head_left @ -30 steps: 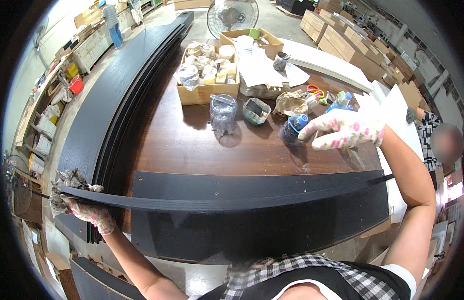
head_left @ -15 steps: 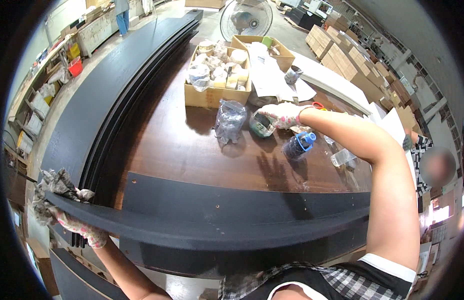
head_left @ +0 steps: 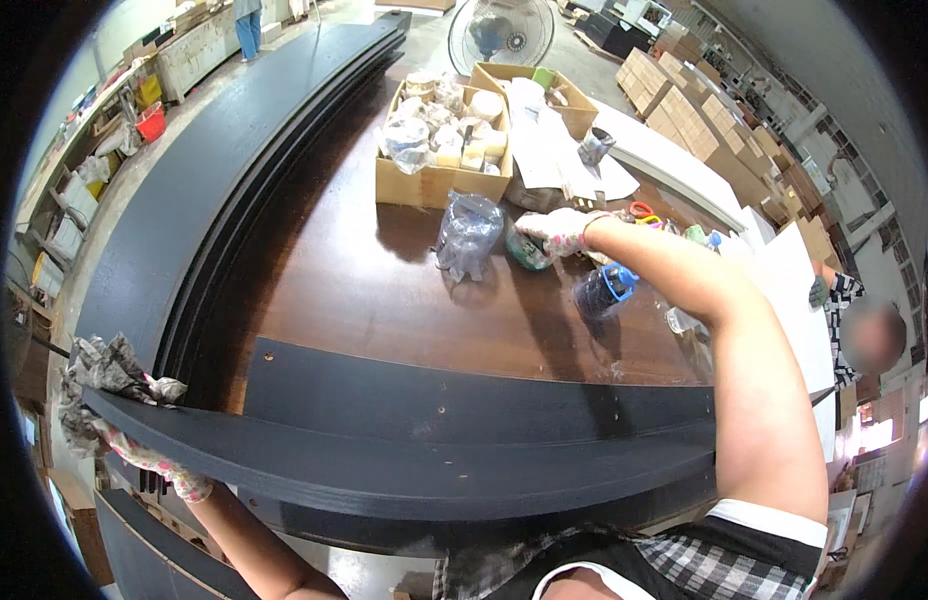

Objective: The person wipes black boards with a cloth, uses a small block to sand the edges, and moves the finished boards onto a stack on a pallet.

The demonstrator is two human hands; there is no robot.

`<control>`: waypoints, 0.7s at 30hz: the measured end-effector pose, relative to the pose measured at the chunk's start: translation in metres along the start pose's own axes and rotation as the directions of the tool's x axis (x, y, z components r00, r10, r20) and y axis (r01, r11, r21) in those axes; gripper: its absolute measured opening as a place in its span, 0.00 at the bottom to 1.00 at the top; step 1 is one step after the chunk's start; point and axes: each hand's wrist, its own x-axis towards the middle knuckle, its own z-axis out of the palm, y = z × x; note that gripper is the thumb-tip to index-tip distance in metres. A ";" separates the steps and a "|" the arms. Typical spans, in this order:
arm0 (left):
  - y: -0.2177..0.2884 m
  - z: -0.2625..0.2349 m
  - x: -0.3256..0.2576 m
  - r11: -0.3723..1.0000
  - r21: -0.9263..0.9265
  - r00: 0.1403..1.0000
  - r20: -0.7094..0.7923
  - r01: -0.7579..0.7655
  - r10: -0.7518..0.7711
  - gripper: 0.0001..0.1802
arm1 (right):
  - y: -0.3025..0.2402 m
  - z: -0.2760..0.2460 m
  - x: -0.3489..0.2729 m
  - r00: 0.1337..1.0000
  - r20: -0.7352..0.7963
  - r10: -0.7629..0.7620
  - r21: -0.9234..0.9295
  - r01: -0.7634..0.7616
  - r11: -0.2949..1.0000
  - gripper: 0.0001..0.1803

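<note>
My left hand [head_left: 159, 468], in a white glove with pink spots, grips the left end of a long black board [head_left: 384, 470]. A crumpled grey rag [head_left: 114, 375] is bunched at that same end, against the hand. Behind the held board lies another black board [head_left: 484, 398] with small holes, flat on the brown table [head_left: 334, 290]. My right hand [head_left: 562, 232], gloved alike, reaches to a small round container [head_left: 527, 252] with dark green on it. Its fingers are closed at the container's mouth; the fingertips are hidden. A plastic-wrapped dark jar [head_left: 468, 235] stands left of it.
A blue-capped bottle [head_left: 606, 290] and a clear cup [head_left: 682, 320] are to the right. Farther back stand a carton of wrapped jars [head_left: 444, 185], a second carton [head_left: 579, 115] and red-handled scissors [head_left: 641, 210]. Stacked black boards [head_left: 199, 190] run along the left. A co-worker [head_left: 846, 320] is at the right.
The whole view has shifted slightly. The held board is tilted a little differently, its left end slightly lower in the picture. My right hand stays at the container, its forearm lower.
</note>
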 end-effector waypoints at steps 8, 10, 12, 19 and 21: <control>0.019 0.006 -0.005 0.943 -0.264 0.978 0.014 0.203 -0.207 0.33 | 0.019 0.026 0.008 0.986 -0.165 0.023 0.099 -0.007 0.995 0.34; 0.020 0.006 -0.007 0.931 -0.294 0.975 0.016 0.217 -0.223 0.33 | 0.026 0.035 0.011 0.969 -0.209 -0.129 0.017 0.135 0.991 0.33; 0.020 0.003 -0.008 0.923 -0.309 0.972 0.018 0.228 -0.234 0.33 | 0.017 0.038 0.016 0.997 -0.062 0.047 0.018 -0.046 0.999 0.32; 0.019 0.001 -0.009 0.889 -0.381 0.964 0.031 0.256 -0.264 0.33 | 0.021 0.049 0.013 0.955 -0.232 0.186 0.211 -0.137 0.968 0.28; 0.019 0.005 -0.010 0.874 -0.405 0.960 0.036 0.269 -0.278 0.33 | 0.027 0.060 0.009 0.935 -0.296 0.193 0.305 -0.099 0.947 0.28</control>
